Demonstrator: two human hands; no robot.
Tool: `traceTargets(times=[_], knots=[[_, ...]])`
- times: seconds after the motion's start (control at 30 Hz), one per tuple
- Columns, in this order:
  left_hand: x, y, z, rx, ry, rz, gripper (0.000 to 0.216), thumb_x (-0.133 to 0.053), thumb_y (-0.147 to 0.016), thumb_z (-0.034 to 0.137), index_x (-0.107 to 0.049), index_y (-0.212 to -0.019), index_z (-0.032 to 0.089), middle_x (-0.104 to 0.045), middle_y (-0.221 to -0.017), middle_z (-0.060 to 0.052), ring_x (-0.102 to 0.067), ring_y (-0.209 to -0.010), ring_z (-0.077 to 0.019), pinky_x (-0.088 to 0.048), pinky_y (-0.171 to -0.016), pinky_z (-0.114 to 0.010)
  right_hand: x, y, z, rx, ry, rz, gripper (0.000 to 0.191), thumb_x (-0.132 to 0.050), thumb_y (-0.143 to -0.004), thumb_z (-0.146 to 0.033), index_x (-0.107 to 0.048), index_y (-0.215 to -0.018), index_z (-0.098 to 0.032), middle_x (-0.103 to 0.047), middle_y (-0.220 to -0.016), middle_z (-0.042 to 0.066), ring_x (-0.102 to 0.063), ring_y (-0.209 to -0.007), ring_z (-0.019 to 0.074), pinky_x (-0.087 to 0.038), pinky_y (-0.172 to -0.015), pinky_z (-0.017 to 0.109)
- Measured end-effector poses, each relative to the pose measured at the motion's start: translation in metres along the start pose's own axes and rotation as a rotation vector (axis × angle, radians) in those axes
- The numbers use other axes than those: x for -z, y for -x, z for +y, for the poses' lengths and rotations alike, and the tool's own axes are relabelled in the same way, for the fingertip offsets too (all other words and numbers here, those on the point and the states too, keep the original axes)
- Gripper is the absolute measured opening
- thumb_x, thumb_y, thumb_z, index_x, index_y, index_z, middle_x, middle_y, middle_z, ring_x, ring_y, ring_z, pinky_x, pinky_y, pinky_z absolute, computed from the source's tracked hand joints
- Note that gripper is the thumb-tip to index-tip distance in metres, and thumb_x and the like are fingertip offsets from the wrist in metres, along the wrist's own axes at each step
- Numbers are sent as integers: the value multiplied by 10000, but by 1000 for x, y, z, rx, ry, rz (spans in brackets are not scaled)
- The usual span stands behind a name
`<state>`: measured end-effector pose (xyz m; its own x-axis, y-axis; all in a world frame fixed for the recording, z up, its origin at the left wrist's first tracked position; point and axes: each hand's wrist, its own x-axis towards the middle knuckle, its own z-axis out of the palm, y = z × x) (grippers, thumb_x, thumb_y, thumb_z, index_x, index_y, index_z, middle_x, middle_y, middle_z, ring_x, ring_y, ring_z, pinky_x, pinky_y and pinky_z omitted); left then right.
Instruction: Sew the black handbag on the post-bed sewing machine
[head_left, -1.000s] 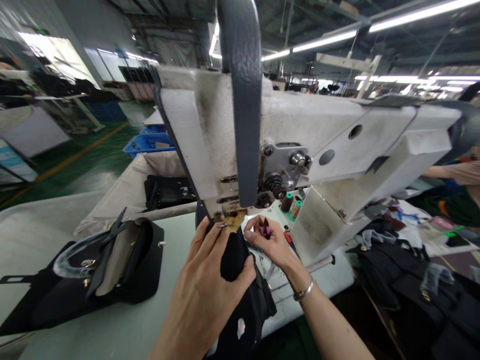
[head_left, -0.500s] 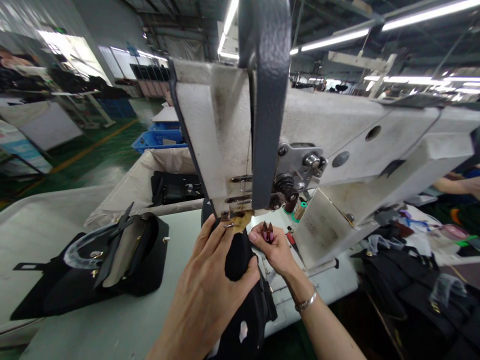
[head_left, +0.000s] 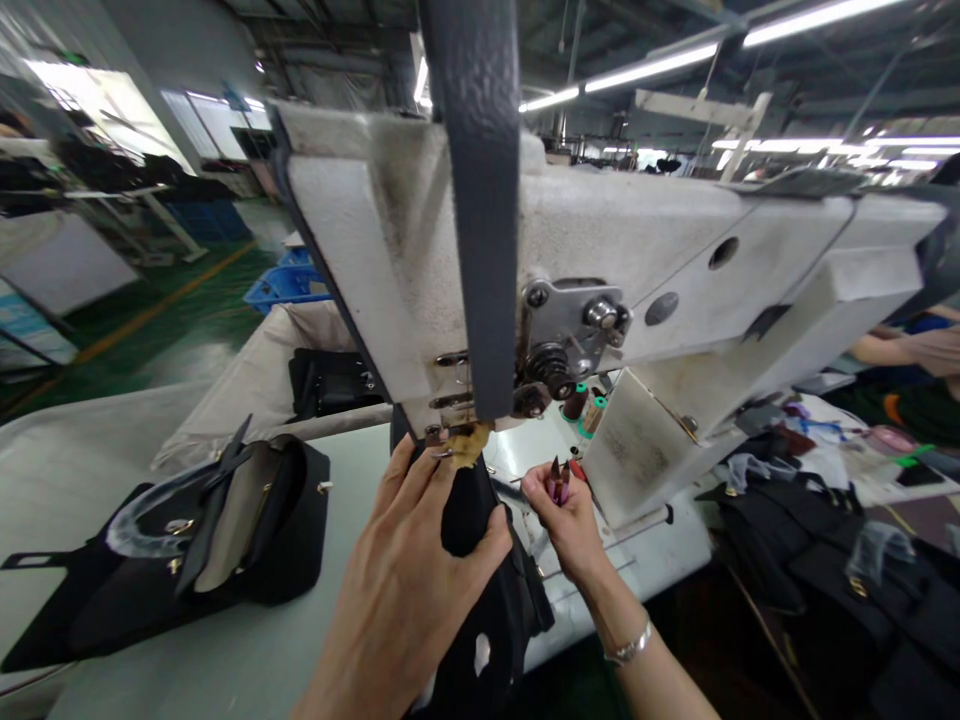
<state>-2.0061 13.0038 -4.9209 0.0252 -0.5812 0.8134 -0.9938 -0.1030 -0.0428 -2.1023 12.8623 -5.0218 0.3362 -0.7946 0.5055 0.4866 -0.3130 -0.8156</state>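
- Our left hand (head_left: 409, 590) grips the black piece (head_left: 480, 570), fingers wrapped round its upper end, pressing it up under the machine head (head_left: 390, 260), probably to steady it at the needle.
- Our right hand (head_left: 566, 515), just right of the left, is clenched round small snips (head_left: 556, 480), their tips pointing up toward the needle area, seemingly ready for thread.
- Left of our left hand, a black bag (head_left: 225, 530) lies on the bench (head_left: 225, 660), apart from the work.
- Beyond the right hand stand thread spools (head_left: 585, 405).
- Far right, dark pieces (head_left: 825, 570) lie heaped; another person's arm (head_left: 892, 348) shows behind.
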Motion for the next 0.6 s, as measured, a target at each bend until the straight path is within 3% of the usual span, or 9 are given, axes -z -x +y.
traceTargets(times=[0.1, 0.2, 0.3, 0.43, 0.5, 0.6], knots=[[0, 0, -1, 3, -3, -5, 442, -615, -855, 369, -639, -1233, 140, -627, -1370, -130, -422, -1436, -347, -451, -1163, -494, -2, 5, 2, -50, -46, 33, 405, -715, -862, -523, -585, -821, -142, -364, -636, -52, -279, -580, 80, -215, -543, 249], [0, -1, -2, 10, 3, -7, 450, -617, -856, 381, -630, -1243, 151, -629, -1367, -116, -420, -1435, -343, -442, -1170, -495, 9, 18, 30, -122, -30, 219, 407, -699, -857, -550, -607, -886, -154, -401, -664, -44, -334, -603, 95, -264, -556, 236], [-1, -3, -3, 10, 1, -13, 440, -605, -858, 413, -639, -1209, 150, -641, -1340, -118, -431, -1421, -354, -438, -1168, -505, 39, 41, 87, -242, 182, 434, 432, -607, -882, -589, -640, -936, -161, -475, -710, -14, -433, -669, 137, -371, -615, 251], [-3, -3, -5, 6, -18, -34, 483, -579, -872, 454, -622, -1233, 138, -621, -1359, -148, -412, -1434, -363, -420, -1176, -517, 84, 70, 168, -356, 458, 527, 511, -591, -776, -464, -661, -1124, -96, -637, -911, 112, -614, -863, 268, -516, -825, 387], [-4, -3, -6, 4, -19, -42, 476, -568, -883, 459, -615, -1230, 135, -610, -1371, -159, -396, -1447, -361, -409, -1182, -519, 96, 75, 190, -337, 543, 560, 568, -577, -719, -349, -645, -1194, -46, -623, -1046, 187, -604, -1018, 338, -474, -970, 467], [-5, -4, -7, -10, -8, -44, 469, -560, -899, 459, -596, -1246, 146, -602, -1385, -149, -385, -1458, -340, -390, -1196, -508, 101, 67, 200, -253, 653, 581, 525, -511, -723, -243, -664, -1191, -59, -556, -1172, 221, -510, -1179, 377, -368, -1083, 527]])
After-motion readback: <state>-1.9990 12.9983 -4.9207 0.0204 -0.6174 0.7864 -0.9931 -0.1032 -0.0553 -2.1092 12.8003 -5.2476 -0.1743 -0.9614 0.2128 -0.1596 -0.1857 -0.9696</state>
